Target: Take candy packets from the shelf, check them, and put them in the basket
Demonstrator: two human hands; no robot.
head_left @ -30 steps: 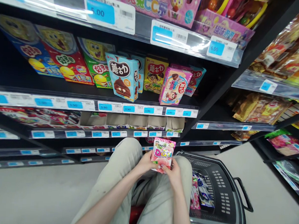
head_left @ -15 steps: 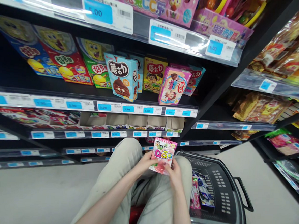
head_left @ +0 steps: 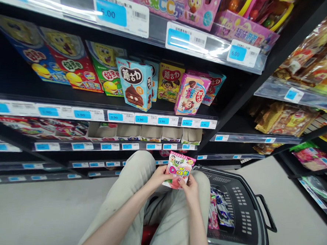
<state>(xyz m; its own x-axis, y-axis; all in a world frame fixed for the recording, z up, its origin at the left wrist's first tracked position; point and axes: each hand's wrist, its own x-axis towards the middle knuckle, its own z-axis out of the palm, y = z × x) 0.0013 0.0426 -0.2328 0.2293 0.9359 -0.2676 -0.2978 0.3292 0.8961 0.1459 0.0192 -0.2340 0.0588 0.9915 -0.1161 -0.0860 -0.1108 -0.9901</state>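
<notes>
We grip a pink QQ gummy packet, left hand at one side, right hand at the other, black shopping basket beside our right leg.

Pink packet in left grip and right grip, basket alongside, shelves

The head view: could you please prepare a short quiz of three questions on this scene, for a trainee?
1. True or false: the bare left hand and bare right hand both hold the pink-and-white flexible packet.
2. Which colours show on the glossy packets inside the black slotted plastic basket: a) only green and orange, b) blue and pink, c) only brown?
3. Complete: in the picture, the front light-blue rectangular carton stands to the ____ of the front pink rectangular carton.

Key: 1 true; 2 b; 3 left.
</notes>
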